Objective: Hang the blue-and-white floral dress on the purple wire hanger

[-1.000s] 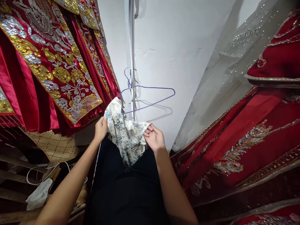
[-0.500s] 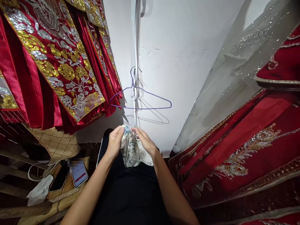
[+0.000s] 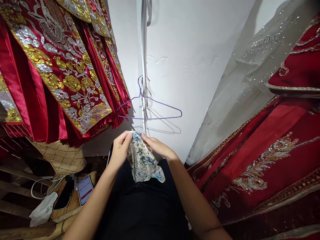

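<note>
A cream scarf-like cloth [image 3: 143, 160] with a blue and green swirl pattern hangs from my two hands over my dark-clothed lap. My left hand [image 3: 121, 146] pinches its upper left edge between thumb and fingers. At the upper right edge, my right hand [image 3: 157, 145] grips the same cloth, its fingertips partly behind the fabric. Just beyond my hands a purple wire hanger [image 3: 162, 118] hangs bare from a white vertical strip [image 3: 143, 43] on the wall.
Red garments with gold and silver embroidery [image 3: 72, 80] hang at left. More red embroidered clothing [image 3: 250, 160] and a sheer sparkly fabric [image 3: 230, 93] fill the right. Low on the left, a phone showing a timer [image 3: 85, 190] lies on a wooden surface beside white crumpled material [image 3: 43, 210].
The cloth, bunched between my hands before, is now spread wider and its pattern shows. My right hand has turned and shifted slightly right. The view has moved a little.
</note>
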`<state>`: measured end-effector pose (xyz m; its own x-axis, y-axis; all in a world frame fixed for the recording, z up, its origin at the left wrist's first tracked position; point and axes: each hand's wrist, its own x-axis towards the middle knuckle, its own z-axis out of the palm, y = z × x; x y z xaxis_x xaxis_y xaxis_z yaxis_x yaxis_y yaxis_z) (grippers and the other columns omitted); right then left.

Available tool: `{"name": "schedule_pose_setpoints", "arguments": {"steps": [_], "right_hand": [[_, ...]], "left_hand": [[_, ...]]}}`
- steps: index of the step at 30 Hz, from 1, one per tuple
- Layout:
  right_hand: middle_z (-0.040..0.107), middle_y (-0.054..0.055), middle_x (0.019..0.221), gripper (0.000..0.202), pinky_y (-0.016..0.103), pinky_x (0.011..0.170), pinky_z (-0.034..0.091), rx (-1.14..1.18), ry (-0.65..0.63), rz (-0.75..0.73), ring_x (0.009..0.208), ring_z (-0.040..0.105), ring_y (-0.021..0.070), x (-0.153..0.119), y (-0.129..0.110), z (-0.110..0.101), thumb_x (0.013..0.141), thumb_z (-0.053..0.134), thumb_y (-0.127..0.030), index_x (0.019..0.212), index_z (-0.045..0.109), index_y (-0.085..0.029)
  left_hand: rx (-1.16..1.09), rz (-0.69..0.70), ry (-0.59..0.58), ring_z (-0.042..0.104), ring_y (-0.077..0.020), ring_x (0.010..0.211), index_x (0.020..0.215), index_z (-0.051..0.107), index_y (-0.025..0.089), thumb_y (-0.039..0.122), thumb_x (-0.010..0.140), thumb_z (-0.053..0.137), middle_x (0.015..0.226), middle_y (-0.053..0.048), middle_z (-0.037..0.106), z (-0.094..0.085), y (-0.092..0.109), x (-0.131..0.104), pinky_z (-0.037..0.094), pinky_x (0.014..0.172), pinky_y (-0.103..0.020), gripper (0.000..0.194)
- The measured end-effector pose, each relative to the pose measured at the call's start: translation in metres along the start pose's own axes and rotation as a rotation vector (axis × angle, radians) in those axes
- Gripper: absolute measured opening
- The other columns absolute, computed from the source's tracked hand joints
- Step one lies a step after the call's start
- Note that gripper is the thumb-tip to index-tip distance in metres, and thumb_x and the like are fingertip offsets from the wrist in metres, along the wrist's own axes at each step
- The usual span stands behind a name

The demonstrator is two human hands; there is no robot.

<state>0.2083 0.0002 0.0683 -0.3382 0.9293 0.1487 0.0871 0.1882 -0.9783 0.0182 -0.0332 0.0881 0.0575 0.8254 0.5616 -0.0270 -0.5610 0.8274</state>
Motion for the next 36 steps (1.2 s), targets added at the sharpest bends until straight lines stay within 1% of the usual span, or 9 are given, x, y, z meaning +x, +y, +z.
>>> {"name": "schedule_pose_setpoints", "arguments": {"steps": [4,8,12,16,20,23,26,31,36], "right_hand": [[0.057,0.001,0.079,0.046,0.025,0.058,0.045,0.242,0.077,0.105,0.063,0.051,0.0123,-0.001,-0.017,-0.001,0.083,0.064,-0.064,0.101,0.062,-0.021],[0.058,-0.001,0.076,0.043,0.027,0.061,0.049,0.592,-0.123,0.208,0.06,0.054,0.0126,-0.008,-0.021,0.005,0.085,0.065,-0.059,0.106,0.058,-0.022],[0.066,0.003,0.087,0.038,0.03,0.082,0.052,0.606,-0.288,0.284,0.079,0.064,0.0158,-0.023,-0.018,0.016,0.081,0.073,-0.049,0.103,0.063,-0.019],[0.068,0.001,0.084,0.035,0.026,0.076,0.05,0.453,-0.265,0.109,0.078,0.064,0.0152,-0.024,-0.031,0.015,0.064,0.078,-0.016,0.096,0.066,-0.019],[0.062,0.0,0.068,0.016,0.024,0.056,0.042,0.468,-0.21,-0.016,0.06,0.057,0.0141,-0.016,-0.055,0.006,0.063,0.062,-0.015,0.079,0.063,-0.017],[0.062,0.001,0.069,0.023,0.025,0.051,0.039,0.489,-0.328,-0.024,0.056,0.053,0.0144,-0.018,-0.075,-0.002,0.06,0.055,-0.017,0.082,0.062,-0.017],[0.061,0.003,0.073,0.031,0.027,0.053,0.04,0.409,-0.359,-0.046,0.057,0.052,0.0152,-0.029,-0.092,-0.016,0.061,0.055,-0.023,0.091,0.063,-0.016],[0.059,-0.001,0.075,0.04,0.027,0.057,0.04,-0.017,0.001,-0.267,0.062,0.053,0.0147,-0.042,-0.108,-0.052,0.059,0.072,-0.022,0.095,0.053,-0.022],[0.051,-0.004,0.064,0.036,0.028,0.059,0.038,-0.409,0.421,-0.477,0.057,0.047,0.0134,-0.027,-0.11,-0.078,0.066,0.066,-0.019,0.101,0.056,-0.022]], "left_hand": [[-0.008,-0.014,0.107,0.057,-0.0157,0.083,0.101,0.073,0.018,0.041,0.095,0.057,0.09,-0.003,0.067,0.0,-0.005,0.003,0.044,0.077,-0.024,0.029],[-0.01,-0.013,0.198,0.058,-0.0156,0.082,0.098,0.073,0.018,0.042,0.093,0.06,0.089,-0.003,0.067,-0.003,-0.013,0.005,0.045,0.076,-0.024,0.028],[0.032,0.002,0.172,0.058,-0.016,0.082,0.097,0.072,0.018,0.043,0.093,0.059,0.087,-0.003,0.066,-0.005,-0.012,0.002,0.046,0.075,-0.025,0.028],[0.026,0.021,-0.005,0.062,-0.02,0.094,0.091,0.071,0.018,0.047,0.097,0.05,0.093,-0.006,0.066,-0.004,-0.006,0.001,0.048,0.086,-0.029,0.036],[-0.193,0.016,-0.055,0.062,-0.0214,0.111,0.107,0.061,0.024,0.048,0.097,0.049,0.125,-0.009,0.061,0.002,-0.009,0.003,0.049,0.097,-0.036,0.029],[-0.085,-0.109,-0.33,0.064,-0.0212,0.1,0.106,0.061,0.024,0.051,0.096,0.049,0.11,-0.008,0.066,0.007,-0.021,-0.002,0.051,0.089,-0.034,0.032],[0.184,-0.079,-0.615,0.062,-0.0229,0.083,0.082,0.065,0.021,0.06,0.094,0.045,0.084,-0.007,0.067,0.005,-0.037,-0.011,0.051,0.079,-0.033,0.046],[0.621,0.028,-0.798,0.057,-0.0215,0.068,0.059,0.055,0.021,0.064,0.092,0.042,0.062,-0.006,0.057,-0.025,-0.054,-0.005,0.044,0.075,-0.031,0.056],[0.908,-0.083,-0.805,0.058,-0.0219,0.069,0.076,0.065,0.02,0.061,0.09,0.047,0.072,-0.007,0.065,-0.075,-0.047,0.028,0.039,0.067,-0.03,0.047]]}}
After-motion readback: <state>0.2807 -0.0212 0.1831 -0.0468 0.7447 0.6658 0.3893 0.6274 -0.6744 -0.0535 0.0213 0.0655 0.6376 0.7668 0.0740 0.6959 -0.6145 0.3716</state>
